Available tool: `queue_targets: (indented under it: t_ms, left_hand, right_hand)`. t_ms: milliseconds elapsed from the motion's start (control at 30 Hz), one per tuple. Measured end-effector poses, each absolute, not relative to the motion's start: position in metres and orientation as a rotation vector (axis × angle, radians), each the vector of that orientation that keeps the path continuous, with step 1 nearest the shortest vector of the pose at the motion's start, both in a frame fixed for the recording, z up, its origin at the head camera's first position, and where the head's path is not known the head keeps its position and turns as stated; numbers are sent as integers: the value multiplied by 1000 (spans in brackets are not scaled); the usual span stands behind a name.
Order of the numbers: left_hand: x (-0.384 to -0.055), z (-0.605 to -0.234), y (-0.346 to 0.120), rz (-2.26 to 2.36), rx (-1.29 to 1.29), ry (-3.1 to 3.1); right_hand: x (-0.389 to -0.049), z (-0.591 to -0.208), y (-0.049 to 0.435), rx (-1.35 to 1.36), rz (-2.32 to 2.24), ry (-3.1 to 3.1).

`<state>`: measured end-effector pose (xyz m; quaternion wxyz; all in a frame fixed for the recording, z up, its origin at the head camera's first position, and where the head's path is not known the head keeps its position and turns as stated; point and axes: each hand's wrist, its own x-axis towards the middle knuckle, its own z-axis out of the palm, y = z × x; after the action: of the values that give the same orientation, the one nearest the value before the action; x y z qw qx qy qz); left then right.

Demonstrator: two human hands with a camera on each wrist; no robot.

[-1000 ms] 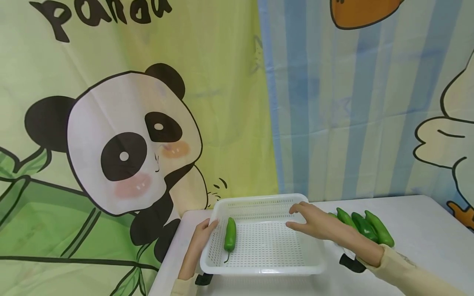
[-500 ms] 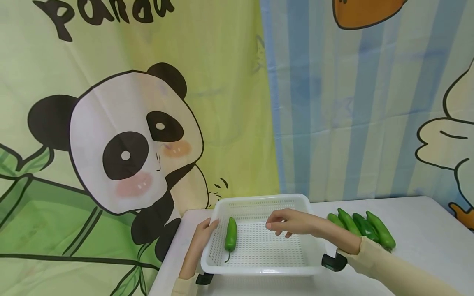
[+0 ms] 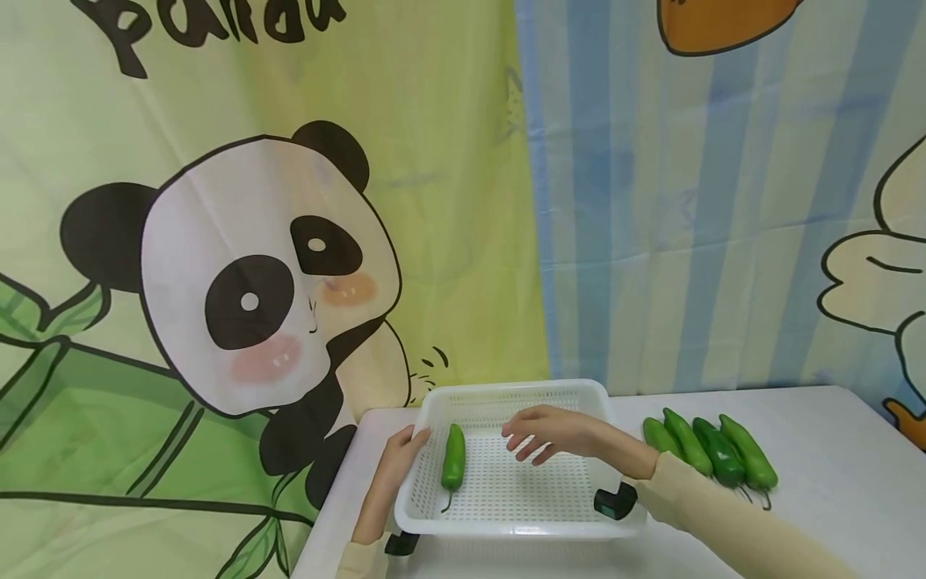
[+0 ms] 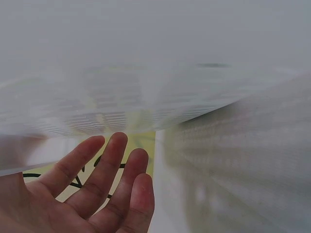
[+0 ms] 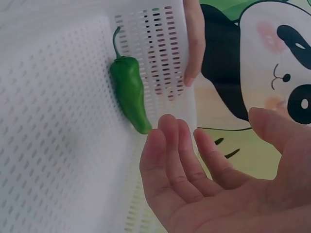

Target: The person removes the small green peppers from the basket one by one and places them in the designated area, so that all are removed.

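A white perforated plastic basket (image 3: 521,529) stands on the table, with one green chili pepper (image 3: 453,458) lying along its left side. My left hand (image 3: 395,460) holds the basket's left rim, thumb at the top of the wall; in the left wrist view its fingers (image 4: 114,160) lie along the outside. My right hand (image 3: 553,430) hovers over the basket's middle and holds nothing. Its fingers (image 5: 181,160) are loosely bent and spread in the right wrist view, apart from the pepper there.
On the white table (image 3: 832,490), right of the basket, several green peppers (image 3: 712,450) lie side by side. Behind the table hangs a printed curtain (image 3: 463,241) with a panda and blue stripes. A black wrist camera (image 3: 615,503) sits at my right wrist.
My right hand has moved left from the basket's right side to over its middle, its fingers loosening. The loose peppers now show more fully. The left hand and the pepper inside stay put.
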<state>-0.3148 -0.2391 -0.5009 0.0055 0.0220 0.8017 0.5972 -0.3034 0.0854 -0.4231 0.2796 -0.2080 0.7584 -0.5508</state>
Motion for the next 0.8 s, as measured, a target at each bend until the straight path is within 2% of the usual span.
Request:
queue_targets:
  t_ms: [800]
  left_hand:
    - [-319, -504, -239, 1840, 41, 2537]
  right_hand:
    - [-338, -464, 13, -314, -1327, 2139]
